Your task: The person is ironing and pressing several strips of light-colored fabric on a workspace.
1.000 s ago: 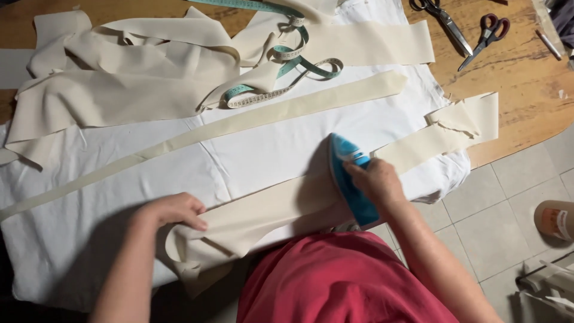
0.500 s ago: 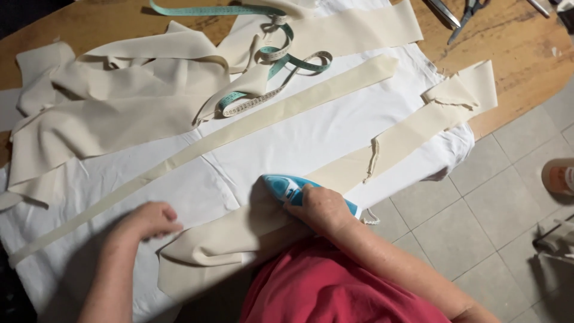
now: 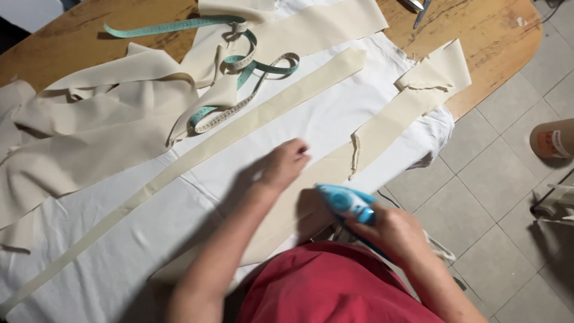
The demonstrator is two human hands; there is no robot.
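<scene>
My right hand (image 3: 388, 230) grips a small blue iron (image 3: 345, 202) at the near edge of the table, its tip over a wide cream fabric strip (image 3: 382, 128). My left hand (image 3: 284, 165) rests flat on that same strip just left of the iron, fingers spread a little, holding nothing. The strip runs diagonally up to the right across a white cloth (image 3: 317, 116) that covers the table. A second, narrower cream strip (image 3: 197, 158) lies parallel to it, farther from me.
A pile of cream fabric pieces (image 3: 89, 137) lies at the left. A teal measuring tape (image 3: 239, 63) curls over it. Scissors (image 3: 418, 7) lie at the top edge on the wooden table (image 3: 496, 42). A cardboard roll (image 3: 553, 139) stands on the tiled floor at right.
My left hand has moved right along the wide strip to beside the iron. My right hand has drawn the iron back toward me, to the table's near edge.
</scene>
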